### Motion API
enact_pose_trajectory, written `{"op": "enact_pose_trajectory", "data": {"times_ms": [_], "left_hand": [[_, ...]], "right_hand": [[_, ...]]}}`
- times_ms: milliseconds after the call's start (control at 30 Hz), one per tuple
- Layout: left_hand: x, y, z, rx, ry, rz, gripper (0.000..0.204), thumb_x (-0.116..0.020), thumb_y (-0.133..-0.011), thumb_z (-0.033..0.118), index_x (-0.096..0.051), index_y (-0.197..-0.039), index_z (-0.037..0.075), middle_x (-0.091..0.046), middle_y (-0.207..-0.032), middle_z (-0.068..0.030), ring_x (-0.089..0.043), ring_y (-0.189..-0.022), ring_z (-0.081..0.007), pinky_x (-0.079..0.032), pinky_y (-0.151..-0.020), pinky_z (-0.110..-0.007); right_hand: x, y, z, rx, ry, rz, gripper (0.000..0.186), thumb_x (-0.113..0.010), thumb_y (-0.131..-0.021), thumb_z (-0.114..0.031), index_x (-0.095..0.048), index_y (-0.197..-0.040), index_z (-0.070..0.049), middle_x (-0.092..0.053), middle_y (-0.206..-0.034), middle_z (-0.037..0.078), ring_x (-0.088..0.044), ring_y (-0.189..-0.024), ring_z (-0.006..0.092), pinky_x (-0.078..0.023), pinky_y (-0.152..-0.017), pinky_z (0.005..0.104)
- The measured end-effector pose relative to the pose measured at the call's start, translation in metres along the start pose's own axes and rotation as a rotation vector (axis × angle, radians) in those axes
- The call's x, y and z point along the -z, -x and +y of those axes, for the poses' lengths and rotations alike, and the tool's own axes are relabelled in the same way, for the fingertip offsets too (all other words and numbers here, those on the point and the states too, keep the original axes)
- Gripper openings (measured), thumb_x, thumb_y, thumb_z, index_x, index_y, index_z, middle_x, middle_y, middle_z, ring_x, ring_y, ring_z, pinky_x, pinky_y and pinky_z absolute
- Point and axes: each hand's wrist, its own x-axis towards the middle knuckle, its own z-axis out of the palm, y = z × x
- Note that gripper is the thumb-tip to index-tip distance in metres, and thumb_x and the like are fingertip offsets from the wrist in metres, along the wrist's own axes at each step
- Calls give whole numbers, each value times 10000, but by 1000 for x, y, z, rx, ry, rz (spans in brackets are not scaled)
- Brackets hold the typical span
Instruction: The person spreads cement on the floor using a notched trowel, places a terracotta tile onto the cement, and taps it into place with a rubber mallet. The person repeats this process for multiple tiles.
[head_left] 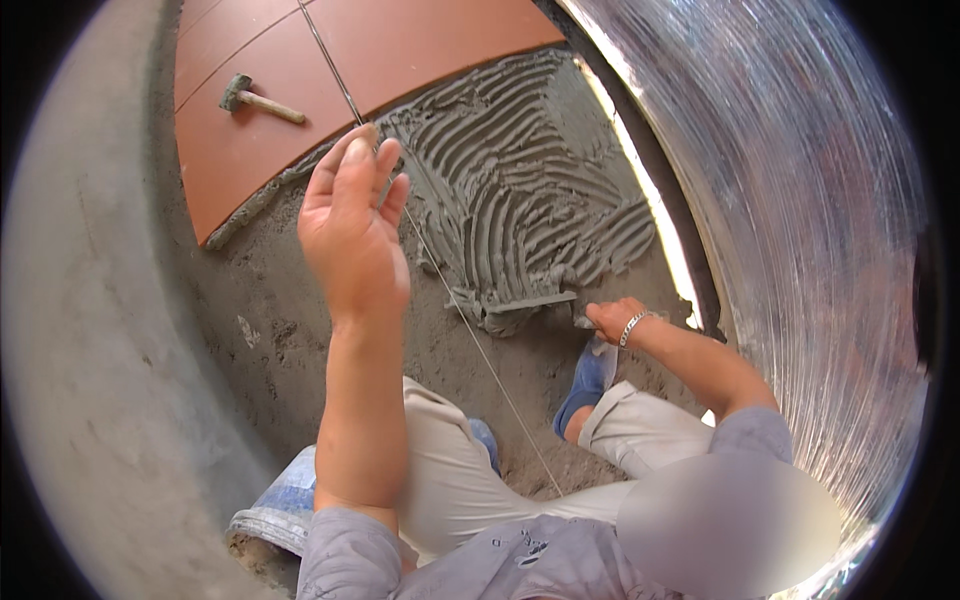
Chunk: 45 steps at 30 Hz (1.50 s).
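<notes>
My left hand is raised, thumb and forefinger pinched at a thin taut string by the edge of the laid tiles; the other fingers curl loosely. Low on the right, my right hand is closed round the handle of a trowel, which is mostly hidden and smeared with mortar. The trowel's long edge lies at the near end of a bed of wet grey mortar, combed into curved ridges. Beyond the bed, reddish-brown tiles lie on the floor.
A mallet with a wooden handle rests on the left tiles. At lower left stands a blue and grey bucket. A grey wall bounds the left; a shiny plastic-like sheet rises on the right. Rough floor surrounds my feet.
</notes>
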Motion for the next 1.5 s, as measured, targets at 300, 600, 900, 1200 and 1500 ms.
{"op": "enact_pose_trajectory", "data": {"times_ms": [300,600,900,1200,1500], "left_hand": [[11,5,13,-5,60,40,251,-572,-970,232,-616,-1158,70,-638,-1160,-30,-601,-1078,-159,-484,-879,-335],[20,2,22,-53,115,43,274,-591,-959,232,-612,-1179,68,-648,-1170,-40,-612,-1086,-172,-482,-889,-337],[158,-81,-28,22,-940,-262,523,-640,-911,267,-516,-1318,-36,-610,-1245,-154,-571,-1183,-278,-442,-992,-345],[274,-58,-129,643,-1825,-476,970,-697,-832,334,-121,-1504,-62,-140,-1565,-284,-258,-1433,-382,-276,-1166,-388],[257,-55,-123,781,-1708,-452,1095,-721,-763,283,2,-1514,-55,31,-1597,-248,-23,-1491,-348,-149,-1209,-382]], "right_hand": [[120,-130,31,-748,-681,489,371,-561,-926,-239,-536,-1190,19,-633,-1166,269,-615,-1089,413,-502,-923,466],[107,-159,-127,-414,-635,290,309,-453,-948,-130,-502,-1197,47,-629,-1171,291,-617,-1119,407,-496,-945,471],[117,-133,-70,-427,-664,373,344,-509,-943,-262,-514,-1149,12,-654,-1093,280,-641,-1026,419,-504,-889,492],[144,-167,124,-1015,-811,676,358,-570,-928,-264,-620,-1161,3,-631,-1218,225,-618,-1120,376,-513,-920,449],[209,-233,126,-934,-889,529,435,-581,-932,-150,-530,-1318,43,-619,-1231,241,-654,-1059,352,-565,-822,464]]}}
